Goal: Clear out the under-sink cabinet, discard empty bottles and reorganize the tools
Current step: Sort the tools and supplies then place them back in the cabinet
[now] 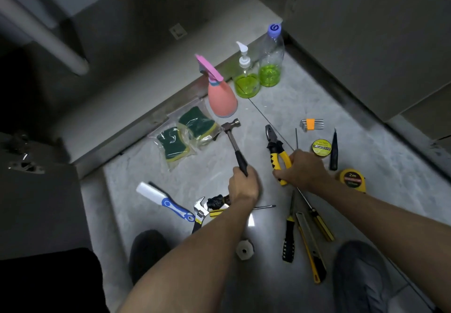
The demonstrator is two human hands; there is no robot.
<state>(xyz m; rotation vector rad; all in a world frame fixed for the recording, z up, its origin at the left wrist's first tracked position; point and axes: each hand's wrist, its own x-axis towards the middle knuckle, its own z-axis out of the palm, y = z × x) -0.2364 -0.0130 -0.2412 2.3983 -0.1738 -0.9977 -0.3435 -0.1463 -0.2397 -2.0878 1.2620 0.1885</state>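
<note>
On the grey floor (305, 98) before the open cabinet, the left hand (242, 183) grips the black-handled steel hammer (233, 142) and the right hand (303, 168) grips the yellow-handled pliers (277, 151), flanked by bagged green sponges (185, 134), a pink spray bottle (222, 98) and a yellow tape measure (352, 179) marked "2m".
</note>
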